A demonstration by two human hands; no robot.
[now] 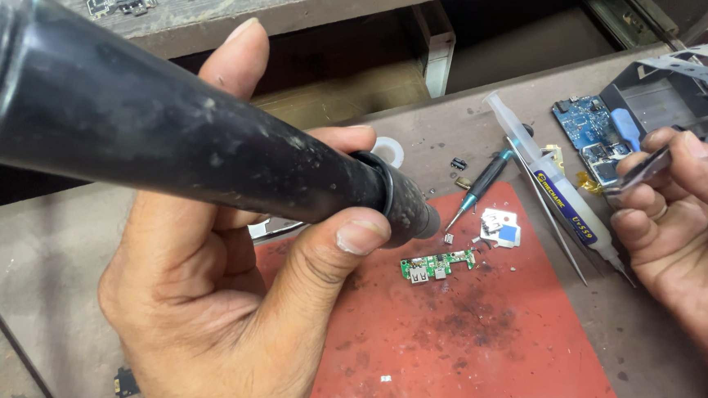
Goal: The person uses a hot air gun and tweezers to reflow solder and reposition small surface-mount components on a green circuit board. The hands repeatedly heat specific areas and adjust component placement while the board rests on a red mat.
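Note:
My left hand (225, 298) grips a thick black hot-air tool handle (169, 143) that fills the left of the view; its dark nozzle end (414, 215) points down-right. Just below the nozzle a small green circuit board (437, 265) lies on a red work mat (475, 354). My right hand (688, 219), at the right edge, pinches metal tweezers (646, 169) between thumb and fingers, above the mat's right border.
A syringe of flux (563, 195), a thin probe and a teal-tipped screwdriver (482, 185) lie by the mat's top. A blue circuit board (591, 136) and a grey metal holder (680, 88) sit at the back right. An open drawer gap lies behind.

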